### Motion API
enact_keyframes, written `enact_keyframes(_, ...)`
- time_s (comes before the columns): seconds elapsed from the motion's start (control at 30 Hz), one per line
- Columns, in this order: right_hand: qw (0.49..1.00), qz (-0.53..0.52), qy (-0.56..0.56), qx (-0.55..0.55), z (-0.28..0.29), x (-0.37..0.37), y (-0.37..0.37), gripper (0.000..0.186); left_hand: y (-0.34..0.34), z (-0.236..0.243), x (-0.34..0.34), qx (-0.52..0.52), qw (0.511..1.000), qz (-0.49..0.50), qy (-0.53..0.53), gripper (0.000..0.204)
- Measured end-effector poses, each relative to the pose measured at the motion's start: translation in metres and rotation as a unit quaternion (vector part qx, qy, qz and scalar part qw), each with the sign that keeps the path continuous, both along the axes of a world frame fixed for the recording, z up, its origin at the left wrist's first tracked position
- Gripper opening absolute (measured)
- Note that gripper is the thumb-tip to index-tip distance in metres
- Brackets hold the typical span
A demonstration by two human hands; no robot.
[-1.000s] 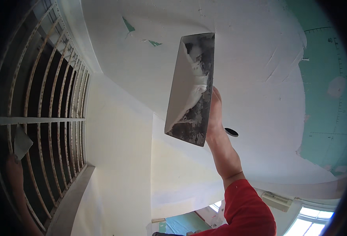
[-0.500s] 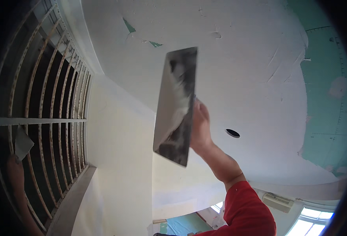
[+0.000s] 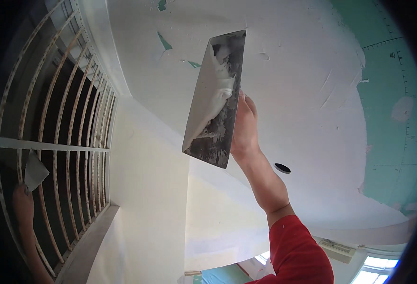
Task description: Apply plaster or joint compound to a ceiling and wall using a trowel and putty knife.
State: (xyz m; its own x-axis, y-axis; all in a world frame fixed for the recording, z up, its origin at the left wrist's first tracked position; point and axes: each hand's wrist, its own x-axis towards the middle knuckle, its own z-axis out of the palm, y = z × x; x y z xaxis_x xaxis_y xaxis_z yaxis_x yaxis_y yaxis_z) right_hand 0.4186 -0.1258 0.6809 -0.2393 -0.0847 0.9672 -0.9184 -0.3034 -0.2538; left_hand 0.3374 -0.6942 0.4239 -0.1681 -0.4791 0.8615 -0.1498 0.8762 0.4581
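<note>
My right hand (image 3: 247, 124), at the end of a red-sleeved arm, is raised toward the ceiling and closed on a plastering trowel (image 3: 223, 142). The fingers are partly hidden behind its long rectangular metal plate. White filler (image 3: 207, 90) covers much of the plate's left side, ridged near the middle, and dark bare metal shows on the right. Whether the plate touches the ceiling I cannot tell. At the far left, in front of the barred window, my left hand (image 3: 24, 201) grips a putty knife (image 3: 36, 173) with a pale, broad blade pointing up.
The ceiling (image 3: 303, 113) is coated white, with small green gaps (image 3: 164, 41) and a round dark hole (image 3: 282, 168). Bare green board (image 3: 388, 113) shows on the right. A rusty window grille (image 3: 52, 147) stands at left. An air conditioner (image 3: 337, 251) hangs at lower right.
The trowel has moved upward and slightly right in the picture, and its filler shows more sharply. The whole view has shifted a little. Both hands keep their holds.
</note>
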Motion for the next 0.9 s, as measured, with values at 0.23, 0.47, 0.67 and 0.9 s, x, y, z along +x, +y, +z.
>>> enact_keyframes(0.23,1.000,0.018,-0.009,-0.023,-0.002,0.002,-0.007,0.022,0.003,0.001,0.001,0.001,1.000,-0.012,0.017,0.011)
enact_keyframes(0.47,0.999,-0.001,-0.001,-0.038,-0.034,0.002,-0.003,0.028,-0.001,-0.002,-0.003,-0.022,1.000,-0.009,0.015,0.012)
enact_keyframes(0.67,0.997,-0.044,0.013,-0.065,-0.036,0.024,0.012,0.019,-0.004,-0.001,-0.007,-0.014,1.000,0.010,0.001,0.013)
enact_keyframes(0.9,0.997,-0.032,0.029,-0.060,-0.045,0.026,0.025,0.029,-0.001,0.005,-0.003,-0.021,1.000,0.012,0.007,0.015)
